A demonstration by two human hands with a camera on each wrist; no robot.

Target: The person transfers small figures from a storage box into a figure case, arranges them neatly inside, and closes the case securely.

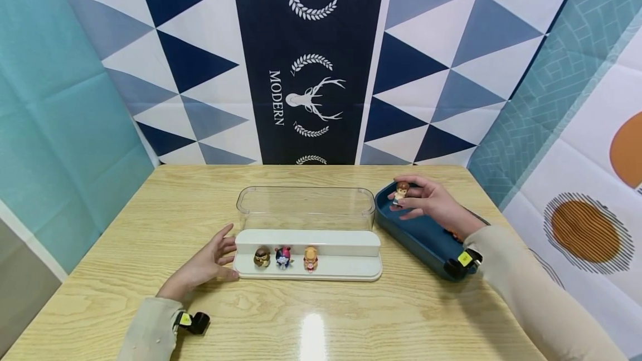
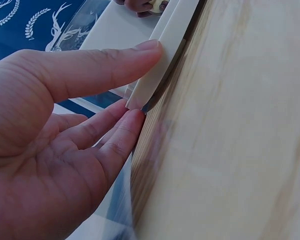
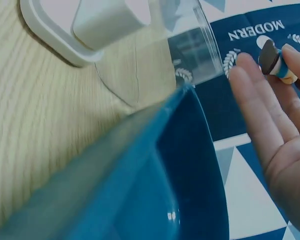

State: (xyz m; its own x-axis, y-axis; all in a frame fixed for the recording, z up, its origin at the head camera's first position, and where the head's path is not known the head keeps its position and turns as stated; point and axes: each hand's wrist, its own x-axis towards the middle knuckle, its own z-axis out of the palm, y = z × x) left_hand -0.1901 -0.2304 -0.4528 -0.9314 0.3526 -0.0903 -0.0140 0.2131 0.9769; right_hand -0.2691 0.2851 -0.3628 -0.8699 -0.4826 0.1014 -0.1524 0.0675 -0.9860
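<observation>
Pinched a brown-haired doll [image 1: 399, 196] between thumb and fingertips of the right hand [image 1: 432, 201], over the far end of the blue tray [image 1: 425, 237] near the right edge of the worktop [image 1: 251, 316]. Rested the left hand [image 1: 207, 264] against the left end of the white stand [image 1: 346, 265], with thumb spread from fingers. Had an owl [image 1: 261, 257], a dark-and-pink figure [image 1: 283, 258] and a yellow bear [image 1: 310, 259] along the stand's front edge, with a clear cover [image 1: 306, 205] behind.

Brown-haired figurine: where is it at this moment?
In the head view, the brown-haired figurine is on the right, held in the right hand by the far end of the blue tray.
</observation>
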